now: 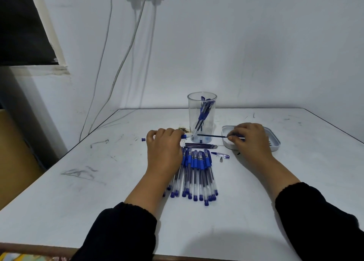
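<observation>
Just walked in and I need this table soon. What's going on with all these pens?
A person is handling one pen. The left hand grips the pen barrel; the right hand pinches a refill whose other end meets the barrel, in front of the clear cup holding a few pens. A row of capped pens and loose refills lie on the table.

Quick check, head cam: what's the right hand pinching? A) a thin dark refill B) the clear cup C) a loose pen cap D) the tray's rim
A: the right hand pinches one end of the thin dark refill, which runs across in front of the cup to the pen barrel gripped in the left hand.
</observation>
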Demonstrator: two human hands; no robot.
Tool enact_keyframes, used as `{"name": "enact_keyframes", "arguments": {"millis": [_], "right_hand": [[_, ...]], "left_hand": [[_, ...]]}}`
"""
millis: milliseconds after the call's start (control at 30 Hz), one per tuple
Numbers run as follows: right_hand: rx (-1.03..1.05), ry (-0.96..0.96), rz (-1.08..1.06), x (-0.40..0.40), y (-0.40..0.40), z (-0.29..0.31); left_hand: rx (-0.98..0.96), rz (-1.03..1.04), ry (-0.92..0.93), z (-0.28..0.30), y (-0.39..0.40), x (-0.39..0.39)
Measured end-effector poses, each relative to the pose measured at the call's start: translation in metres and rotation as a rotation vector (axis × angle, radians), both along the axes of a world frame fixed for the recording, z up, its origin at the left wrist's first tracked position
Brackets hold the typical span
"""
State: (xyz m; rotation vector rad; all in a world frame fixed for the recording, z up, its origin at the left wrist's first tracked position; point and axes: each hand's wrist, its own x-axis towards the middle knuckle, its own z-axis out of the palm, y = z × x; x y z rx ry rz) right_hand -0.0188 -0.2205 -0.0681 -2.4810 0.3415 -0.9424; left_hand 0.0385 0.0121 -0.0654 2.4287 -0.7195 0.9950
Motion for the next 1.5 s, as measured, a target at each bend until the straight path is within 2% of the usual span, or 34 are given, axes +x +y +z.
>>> {"name": "enact_keyframes", "arguments": {"millis": [400, 1500], "right_hand": [[-0.123, 0.262, -0.069, 0.021, 0.022, -0.001], [-0.08, 0.354, 0.105, 0.015, 0.032, -0.002]], "left_hand": [[0.025, 0.003, 0.039, 0.002, -0.001, -0.002], [0.018, -0.022, 0.067, 0.002, -0.002, -0.005]]}}
